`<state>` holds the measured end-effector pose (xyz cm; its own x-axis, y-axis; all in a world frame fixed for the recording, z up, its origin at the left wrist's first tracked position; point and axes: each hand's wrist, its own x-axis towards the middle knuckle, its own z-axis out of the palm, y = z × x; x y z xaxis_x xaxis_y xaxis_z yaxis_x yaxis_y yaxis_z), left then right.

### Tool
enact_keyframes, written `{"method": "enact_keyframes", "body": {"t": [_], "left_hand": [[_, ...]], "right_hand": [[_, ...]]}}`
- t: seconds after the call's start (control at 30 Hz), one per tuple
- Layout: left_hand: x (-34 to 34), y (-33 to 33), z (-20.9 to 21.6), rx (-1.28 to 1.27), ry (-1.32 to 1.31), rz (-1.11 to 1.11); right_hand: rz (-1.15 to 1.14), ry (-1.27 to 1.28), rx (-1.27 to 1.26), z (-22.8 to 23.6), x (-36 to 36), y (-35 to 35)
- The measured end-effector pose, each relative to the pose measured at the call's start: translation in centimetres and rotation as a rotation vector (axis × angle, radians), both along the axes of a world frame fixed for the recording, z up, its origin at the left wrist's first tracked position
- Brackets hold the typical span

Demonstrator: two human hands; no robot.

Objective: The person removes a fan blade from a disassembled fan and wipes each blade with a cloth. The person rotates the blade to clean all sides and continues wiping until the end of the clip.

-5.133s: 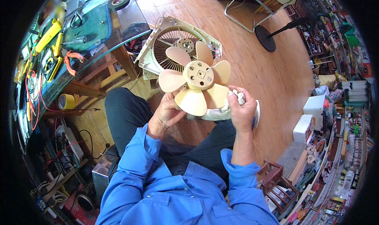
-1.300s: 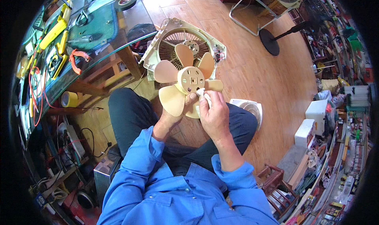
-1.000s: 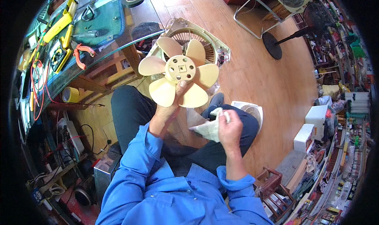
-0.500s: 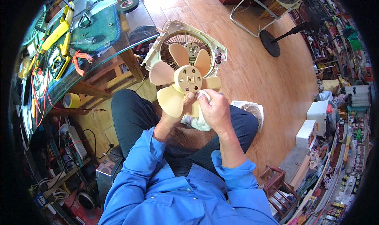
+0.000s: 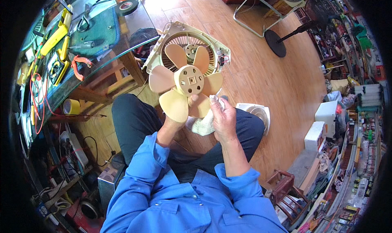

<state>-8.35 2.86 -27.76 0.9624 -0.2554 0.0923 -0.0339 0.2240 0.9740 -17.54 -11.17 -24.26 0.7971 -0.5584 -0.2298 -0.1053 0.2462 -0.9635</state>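
A cream fan blade (image 5: pixel 175 105) with several petals and a round hub is held up over my lap. My left hand (image 5: pixel 173 124) grips it from behind and below, its thumb showing beside the hub; the other fingers are hidden by the petals. My right hand (image 5: pixel 224 119) is closed on a white cloth (image 5: pixel 202 126), whose bulk hangs below the lower petals. A bit of the cloth pokes up past the right thumb, next to the right-hand petal. Just beyond the blade, the opened cream fan housing (image 5: pixel 175 28) lies on the floor with its round grille and motor.
At the left stands a glass-topped bench (image 5: pixel 134 41) with red-handled pliers (image 5: pixel 77 65), black tape (image 5: pixel 126 7) and a yellow multimeter (image 5: pixel 57 67). A white louvred fan cover (image 5: pixel 264 118) lies by my right knee. A black pedestal fan (image 5: pixel 276 43) and crowded shelves (image 5: pixel 359 151) line the right.
My right hand has drawn back from the hub, slightly right and down, with the cloth. The fan blade has turned a little, and more of its right-hand petal shows.
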Motion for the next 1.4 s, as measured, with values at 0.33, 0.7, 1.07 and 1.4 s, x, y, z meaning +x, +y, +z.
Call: {"method": "enact_keyframes", "body": {"t": [0.33, 0.7, 1.07, 1.4], "left_hand": [[2.3, 1.2, -0.7, -0.504, 0.514, -0.416], [0.1, 2.0, 0.0, -0.639, 0.515, -0.586], [-0.6, 0.2, -0.7, -0.558, 0.699, -0.232], [-1.7, -0.5, 0.5, -0.588, 0.667, -0.199]], "right_hand": [[-0.077, 0.014, -0.407, 6.3, 0.5, -5.2], [0.246, 0.159, -0.735, 8.4, 0.0, -6.7], [-0.099, 0.045, -0.674, 6.2, 0.3, -6.4], [-0.099, -0.273, -0.411, 9.2, 3.0, -2.8]]}}
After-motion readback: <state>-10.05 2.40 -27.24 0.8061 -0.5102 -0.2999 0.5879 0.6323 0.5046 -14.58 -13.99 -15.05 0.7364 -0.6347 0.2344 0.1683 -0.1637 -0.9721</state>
